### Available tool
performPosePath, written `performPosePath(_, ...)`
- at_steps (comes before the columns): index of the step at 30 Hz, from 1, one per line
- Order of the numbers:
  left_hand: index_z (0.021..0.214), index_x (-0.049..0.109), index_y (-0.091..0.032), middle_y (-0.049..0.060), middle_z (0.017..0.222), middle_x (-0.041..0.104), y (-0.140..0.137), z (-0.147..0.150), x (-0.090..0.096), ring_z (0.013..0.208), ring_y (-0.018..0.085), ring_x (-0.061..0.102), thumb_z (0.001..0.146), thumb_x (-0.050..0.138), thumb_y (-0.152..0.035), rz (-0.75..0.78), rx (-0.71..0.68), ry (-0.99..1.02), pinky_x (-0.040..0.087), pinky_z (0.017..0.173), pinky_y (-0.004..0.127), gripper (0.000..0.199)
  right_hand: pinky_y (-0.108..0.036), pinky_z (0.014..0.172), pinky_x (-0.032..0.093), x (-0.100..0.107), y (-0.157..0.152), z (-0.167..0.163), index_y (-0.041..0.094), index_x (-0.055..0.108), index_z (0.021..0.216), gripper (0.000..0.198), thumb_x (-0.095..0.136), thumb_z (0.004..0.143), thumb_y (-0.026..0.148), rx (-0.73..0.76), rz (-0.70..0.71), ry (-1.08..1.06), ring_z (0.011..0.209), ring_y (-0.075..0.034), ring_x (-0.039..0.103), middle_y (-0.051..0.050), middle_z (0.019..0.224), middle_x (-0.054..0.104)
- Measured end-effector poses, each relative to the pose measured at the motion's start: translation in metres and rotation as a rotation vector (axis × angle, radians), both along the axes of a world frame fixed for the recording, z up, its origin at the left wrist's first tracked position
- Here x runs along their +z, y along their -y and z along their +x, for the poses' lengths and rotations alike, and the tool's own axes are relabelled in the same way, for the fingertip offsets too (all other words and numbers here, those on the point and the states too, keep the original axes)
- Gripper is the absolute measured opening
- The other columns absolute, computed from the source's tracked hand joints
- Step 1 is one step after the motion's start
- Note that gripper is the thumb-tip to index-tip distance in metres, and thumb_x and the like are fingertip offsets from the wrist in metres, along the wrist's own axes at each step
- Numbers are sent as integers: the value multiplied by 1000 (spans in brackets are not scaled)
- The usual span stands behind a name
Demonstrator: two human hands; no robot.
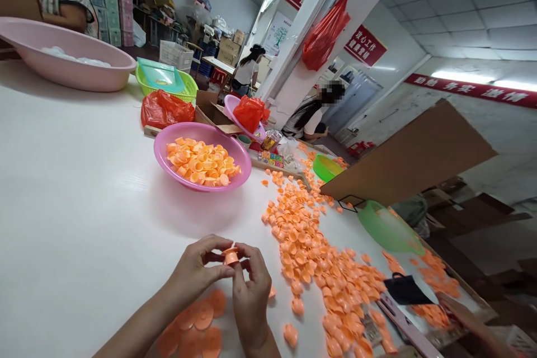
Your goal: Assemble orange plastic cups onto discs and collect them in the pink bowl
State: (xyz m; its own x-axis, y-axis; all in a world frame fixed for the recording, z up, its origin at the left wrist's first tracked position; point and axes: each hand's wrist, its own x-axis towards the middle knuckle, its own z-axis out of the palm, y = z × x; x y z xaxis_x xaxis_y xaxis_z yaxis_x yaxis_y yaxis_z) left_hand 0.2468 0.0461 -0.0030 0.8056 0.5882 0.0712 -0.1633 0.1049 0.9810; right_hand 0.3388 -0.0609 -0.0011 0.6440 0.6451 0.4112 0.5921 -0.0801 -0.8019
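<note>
Between the fingertips of both hands is a small orange plastic cup-shaped piece (230, 256) with a flared rim. My left hand (204, 265) pinches it from the left, thumb below and fingers above. From the right, my right hand (250, 277) closes its fingers on the same piece. Flat orange discs (204, 316) lie on the white table below my wrists, partly covered by my forearms. A large spread of loose orange cup pieces (300, 235) covers the table to the right. Beyond my hands stands a pink bowl (163, 163) holding many similar pieces.
A large pink basin (96, 79) stands far left. Behind the bowl are a red plastic bag (165, 109), a green basket (191, 89) and a cardboard box (207, 106). At right are a cardboard sheet (415, 156), a green bowl (388, 229) and another person's arm (470, 319). Other people sit farther back.
</note>
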Motion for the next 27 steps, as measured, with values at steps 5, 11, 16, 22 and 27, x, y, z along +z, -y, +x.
performPosePath(5, 102, 75, -26, 6, 97, 74, 5, -4, 6, 91, 21, 65, 82, 69, -36, 276, 76, 7, 54, 85, 34, 23, -30, 65, 50, 5, 0, -4, 23, 57, 96, 18, 45, 90, 11, -44, 69, 151, 73, -17, 57, -4, 84, 57)
performPosePath(11, 105, 75, -28, 5, 93, 73, 9, -7, 6, 85, 19, 65, 86, 64, -31, 413, 141, 19, 54, 77, 29, 21, -27, 55, 44, -1, -4, -6, 23, 51, 94, 18, 44, 86, 8, -64, 70, 193, 62, -15, 49, 0, 77, 48)
performPosePath(16, 102, 75, -27, 6, 86, 72, 11, -5, 4, 80, 19, 64, 88, 61, -31, 459, 146, -27, 53, 72, 29, 21, -27, 54, 45, -13, -3, -10, 23, 49, 90, 11, 46, 86, 13, -72, 96, 108, 60, -15, 50, 0, 75, 49)
performPosePath(22, 120, 66, -26, 5, 108, 72, -11, -7, -4, 95, 21, 66, 86, 59, -41, 322, 309, -148, 54, 84, 34, 37, -26, 54, 52, 19, -57, 23, 19, 61, 86, 8, 56, 82, 21, 21, 4, -300, 58, -14, 59, -1, 70, 63)
performPosePath(27, 94, 73, -22, 4, 97, 74, -26, -10, -23, 89, 21, 66, 86, 53, -33, 395, 289, -401, 52, 78, 32, 24, -31, 67, 58, 72, -111, 75, 19, 60, 119, 46, 60, 74, 17, 85, 131, -302, 65, -11, 64, -7, 118, 64)
